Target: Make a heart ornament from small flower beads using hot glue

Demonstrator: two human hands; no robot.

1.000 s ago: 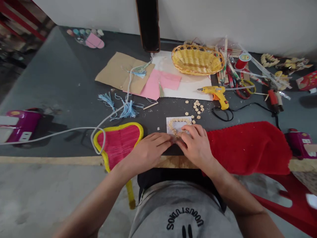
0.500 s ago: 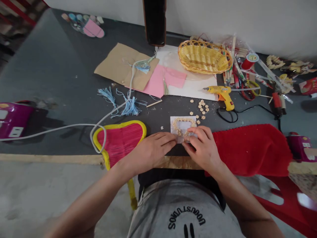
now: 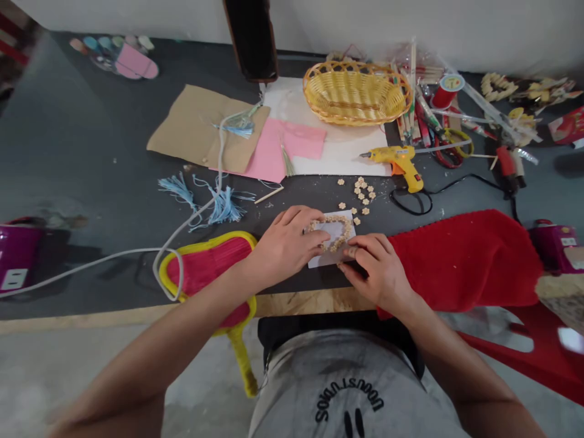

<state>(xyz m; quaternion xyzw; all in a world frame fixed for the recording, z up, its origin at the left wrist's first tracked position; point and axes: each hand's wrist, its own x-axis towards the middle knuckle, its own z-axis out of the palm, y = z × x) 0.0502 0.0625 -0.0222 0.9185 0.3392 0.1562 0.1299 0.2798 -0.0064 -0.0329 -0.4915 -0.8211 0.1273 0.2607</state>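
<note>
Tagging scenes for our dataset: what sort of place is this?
Probably a craft workspace: a yellow glue gun, blue tassels and loose flower-shaped pieces lie on a dark table. Home or workshop, I can't tell.

"…STUDIOS" (image 3: 332,395) on grey shirt (image 3: 387,377)

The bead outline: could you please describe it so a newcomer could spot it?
On the dark table, find the red cloth. Left of it, between left hand and right hand, lies a small white paper. The bead outline lies on this, unlike the loose flower-shaped beads beyond.
</note>
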